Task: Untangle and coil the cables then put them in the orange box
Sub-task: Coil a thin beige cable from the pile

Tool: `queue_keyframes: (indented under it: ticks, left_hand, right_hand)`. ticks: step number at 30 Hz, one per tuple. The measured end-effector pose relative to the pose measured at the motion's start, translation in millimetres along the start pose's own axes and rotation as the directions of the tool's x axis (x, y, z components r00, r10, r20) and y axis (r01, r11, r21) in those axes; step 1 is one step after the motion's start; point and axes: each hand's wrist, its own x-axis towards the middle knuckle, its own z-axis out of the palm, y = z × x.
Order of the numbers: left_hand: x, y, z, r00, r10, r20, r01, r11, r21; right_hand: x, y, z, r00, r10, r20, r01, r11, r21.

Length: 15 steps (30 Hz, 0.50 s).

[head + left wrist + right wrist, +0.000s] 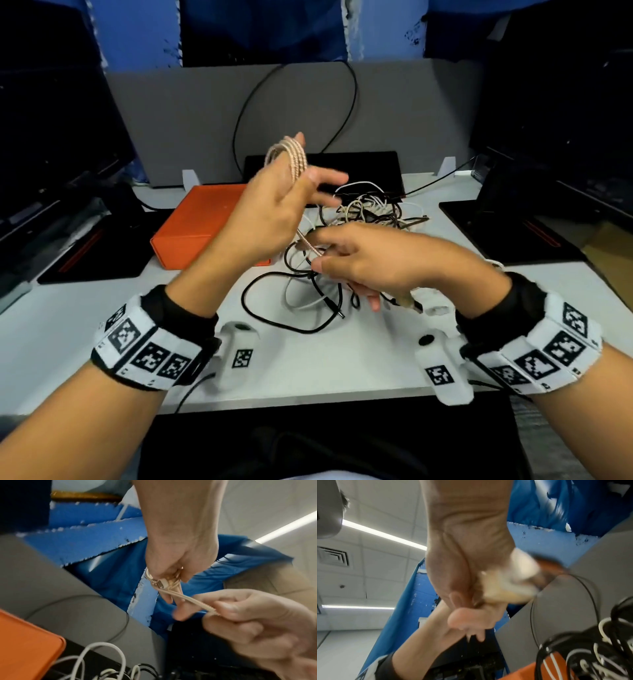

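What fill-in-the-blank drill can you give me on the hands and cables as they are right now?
1. The braided cable is looped around the fingers of the ____ hand.
2. The right hand pinches the free end of the ____ cable.
3. The box beside the tangled cables is ____ in colour.

Missing words: left; braided; orange

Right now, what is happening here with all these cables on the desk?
A person is coiling a braided beige cable. Loops of it are wound around the raised fingers of the left hand, and the right hand pinches the free end. A tangled pile of black and white cables still lies on the white desk. The orange box sits closed at the left, beside the pile.
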Motion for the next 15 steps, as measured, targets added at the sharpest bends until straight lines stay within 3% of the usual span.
queue_keyframes:
  ticks: [2,3,5,8,11,15]
  left_hand:
    - [-1.2,-6.6,-7.8,0.983,-0.112,0.145,0.074,0.967,0.243]
    - [-2.1,-7.6,-11.1,0.955,-0.174,0.242,0.116,0.965,0.236]
    - [-6.4,-3.6,-13.7,0.9,-0.221,0.375,0.206,0.975,0.08]
    - [-8.7,-1.7,-16.6,0.877,-0.162,0.452,0.238,0.964,-0.116]
    - [-6.5,-9.9,-24.3,0.837,-0.085,0.54,0.274,0.92,-0.28]
    - [-6.3,-11.0,-25.0,0.839,-0.041,0.543,0.349,0.806,-0.478]
  right_hand:
    - [-3.0,1.8,-12.8,0.995,-0.05,-0.089,0.038,0.991,-0.131]
    - [-2.9,5.2,-19.1,0.981,-0.085,-0.174,0.054,0.984,-0.172]
    - [-0.1,12.1,-25.7,0.937,-0.114,-0.331,0.075,0.989,-0.129]
    - [6.6,18.8,-18.4,0.868,-0.173,-0.465,0.207,0.978,0.022]
    - [8.9,18.0,-8.9,0.837,-0.208,-0.506,0.238,0.971,-0.005]
    - [13.8,12.7,-1.3,0.823,-0.248,-0.512,0.27,0.962,-0.033]
